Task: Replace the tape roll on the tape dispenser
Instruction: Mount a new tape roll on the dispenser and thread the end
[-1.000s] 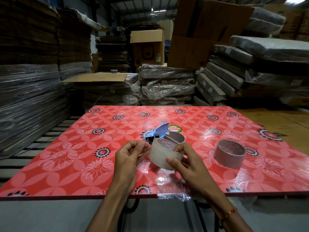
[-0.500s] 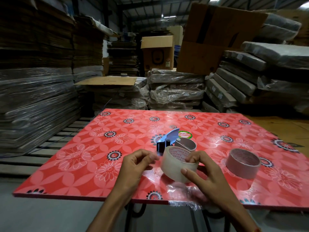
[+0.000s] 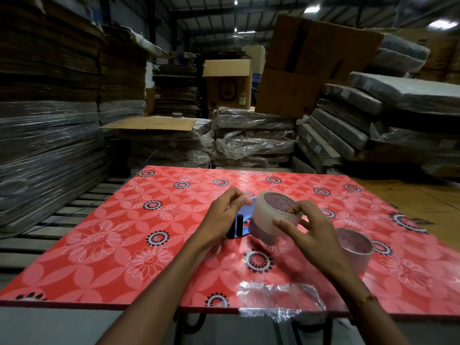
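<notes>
A clear tape roll with red print inside its core is held tilted just above the red flowered table. My right hand grips its right side, thumb and fingers around the rim. My left hand pinches at the roll's upper left edge. The blue tape dispenser with black rollers lies on the table between my hands, partly hidden by them and the roll. A grey ring sits under the roll; I cannot tell whether it is on the dispenser.
A second, brownish tape roll stands on the table to the right. Crumpled clear plastic wrap hangs over the table's front edge. Wrapped stacks and cardboard boxes rise behind and left of the table.
Both hands have lifted the clear roll up and away from me, over the dispenser. The camera has tipped and moved closer to the table.
</notes>
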